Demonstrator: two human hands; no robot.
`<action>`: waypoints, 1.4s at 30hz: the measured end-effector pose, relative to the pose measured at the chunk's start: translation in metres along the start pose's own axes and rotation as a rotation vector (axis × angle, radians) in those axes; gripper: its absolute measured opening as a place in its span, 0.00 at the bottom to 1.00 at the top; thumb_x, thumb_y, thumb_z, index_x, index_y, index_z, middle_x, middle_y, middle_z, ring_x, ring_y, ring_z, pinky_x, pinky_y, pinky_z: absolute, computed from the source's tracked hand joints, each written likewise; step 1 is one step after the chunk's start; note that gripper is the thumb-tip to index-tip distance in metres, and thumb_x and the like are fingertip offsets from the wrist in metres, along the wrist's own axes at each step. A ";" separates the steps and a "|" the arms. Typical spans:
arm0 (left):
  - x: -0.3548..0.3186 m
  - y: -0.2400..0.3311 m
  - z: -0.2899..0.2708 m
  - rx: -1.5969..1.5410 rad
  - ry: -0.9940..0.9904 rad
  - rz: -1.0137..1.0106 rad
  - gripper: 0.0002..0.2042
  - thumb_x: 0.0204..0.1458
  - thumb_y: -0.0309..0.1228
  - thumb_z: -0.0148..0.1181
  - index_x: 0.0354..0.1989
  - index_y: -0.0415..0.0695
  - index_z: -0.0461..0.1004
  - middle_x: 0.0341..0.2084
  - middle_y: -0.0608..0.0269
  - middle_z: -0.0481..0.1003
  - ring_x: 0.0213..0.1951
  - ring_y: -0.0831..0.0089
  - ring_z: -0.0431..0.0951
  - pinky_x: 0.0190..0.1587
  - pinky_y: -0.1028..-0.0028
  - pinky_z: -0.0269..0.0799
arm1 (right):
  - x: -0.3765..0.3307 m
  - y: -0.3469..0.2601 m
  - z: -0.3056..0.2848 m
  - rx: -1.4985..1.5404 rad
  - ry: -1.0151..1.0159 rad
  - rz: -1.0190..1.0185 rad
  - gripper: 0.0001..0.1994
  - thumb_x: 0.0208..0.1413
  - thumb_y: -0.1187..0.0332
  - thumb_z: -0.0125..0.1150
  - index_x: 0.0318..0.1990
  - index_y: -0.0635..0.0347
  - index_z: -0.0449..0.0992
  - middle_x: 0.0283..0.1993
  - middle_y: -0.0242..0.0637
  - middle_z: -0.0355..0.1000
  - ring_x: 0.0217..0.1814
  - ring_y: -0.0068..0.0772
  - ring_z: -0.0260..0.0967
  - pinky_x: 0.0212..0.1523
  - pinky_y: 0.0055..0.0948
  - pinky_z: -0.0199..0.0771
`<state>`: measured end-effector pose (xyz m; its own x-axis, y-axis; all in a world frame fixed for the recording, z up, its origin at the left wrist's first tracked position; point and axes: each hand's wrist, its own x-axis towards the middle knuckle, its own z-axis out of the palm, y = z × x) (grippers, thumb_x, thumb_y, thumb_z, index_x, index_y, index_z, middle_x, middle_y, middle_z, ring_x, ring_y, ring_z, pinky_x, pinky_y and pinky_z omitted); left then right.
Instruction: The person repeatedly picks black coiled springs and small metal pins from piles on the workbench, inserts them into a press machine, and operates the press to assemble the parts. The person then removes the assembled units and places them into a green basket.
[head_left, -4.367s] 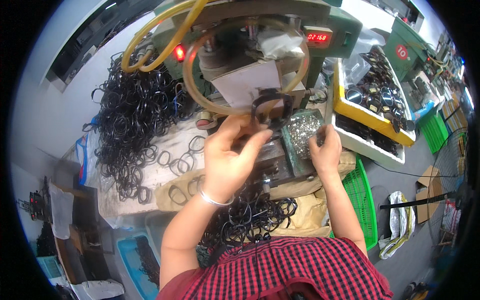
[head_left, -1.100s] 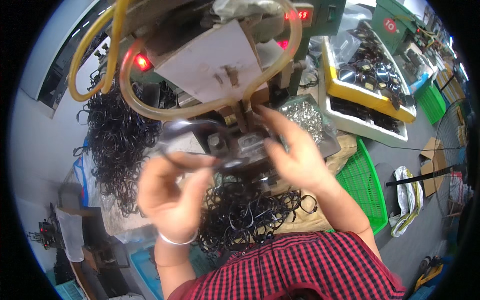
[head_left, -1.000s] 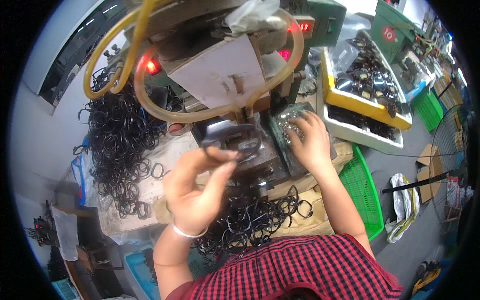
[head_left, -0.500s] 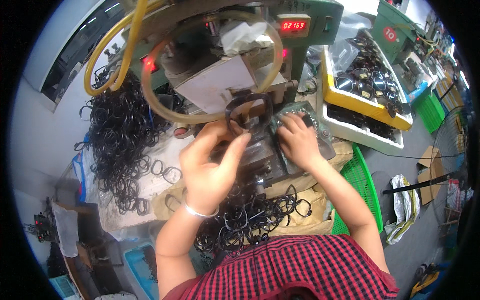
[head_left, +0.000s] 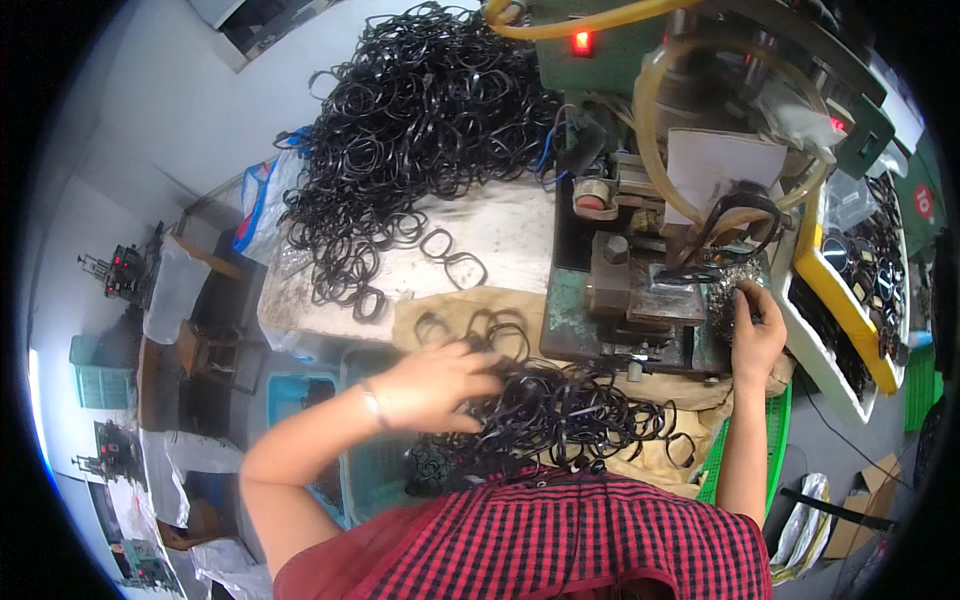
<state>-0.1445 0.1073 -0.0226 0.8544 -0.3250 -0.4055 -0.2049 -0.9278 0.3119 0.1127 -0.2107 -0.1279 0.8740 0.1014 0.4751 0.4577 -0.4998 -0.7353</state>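
At near centre, left hand (head_left: 440,385) down in loose heap of thin black plastic frames (head_left: 560,415), fingers curled into the tangle; cannot tell whether one is gripped.

Right hand (head_left: 757,330) far right, fingertips pinched narrow in tray of small silvery metal parts (head_left: 728,290), beside green bench press machine (head_left: 640,290). Far left: big tangled pile of black frames (head_left: 400,120) on pale worktable (head_left: 500,235). Yellow bin (head_left: 815,275) at right edge.
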 end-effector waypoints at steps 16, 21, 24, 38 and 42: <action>0.097 -0.161 0.038 -0.108 0.874 -0.979 0.17 0.47 0.46 0.61 0.30 0.41 0.80 0.32 0.47 0.79 0.36 0.51 0.79 0.40 0.58 0.73 | -0.020 0.002 -0.039 -0.053 0.133 0.017 0.07 0.52 0.75 0.61 0.38 0.64 0.79 0.37 0.41 0.76 0.40 0.34 0.73 0.45 0.29 0.70; 0.111 -0.114 0.015 -0.673 1.363 -0.420 0.16 0.49 0.21 0.62 0.47 0.40 0.72 0.20 0.67 0.70 0.24 0.78 0.71 0.31 0.78 0.71 | -0.034 -0.030 -0.061 0.172 0.032 0.142 0.07 0.51 0.77 0.61 0.38 0.65 0.81 0.36 0.37 0.77 0.41 0.27 0.73 0.45 0.26 0.70; 0.127 -0.097 0.000 -0.842 1.378 -0.219 0.17 0.51 0.19 0.61 0.50 0.38 0.69 0.23 0.69 0.70 0.25 0.80 0.71 0.31 0.81 0.71 | -0.010 -0.080 -0.044 0.231 -0.123 -0.077 0.08 0.48 0.77 0.62 0.37 0.62 0.81 0.36 0.41 0.77 0.39 0.35 0.74 0.44 0.29 0.71; 0.088 0.022 -0.067 -1.094 1.547 0.520 0.08 0.58 0.19 0.52 0.45 0.41 0.67 0.38 0.61 0.72 0.40 0.70 0.75 0.47 0.70 0.73 | 0.005 -0.115 0.020 0.950 -0.201 0.400 0.23 0.50 0.80 0.61 0.55 0.67 0.68 0.42 0.41 0.75 0.47 0.25 0.71 0.50 0.23 0.69; 0.106 0.030 -0.095 -1.002 1.491 0.654 0.10 0.57 0.18 0.51 0.47 0.39 0.67 0.39 0.62 0.70 0.39 0.70 0.74 0.49 0.69 0.72 | 0.004 -0.139 0.023 1.119 -0.226 0.418 0.24 0.51 0.80 0.59 0.58 0.70 0.64 0.48 0.44 0.73 0.51 0.28 0.71 0.53 0.25 0.68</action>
<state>-0.0144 0.0621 0.0254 0.5384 0.3746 0.7549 -0.7736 -0.1356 0.6190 0.0566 -0.1212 -0.0345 0.9455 0.3133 0.0886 -0.0761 0.4772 -0.8755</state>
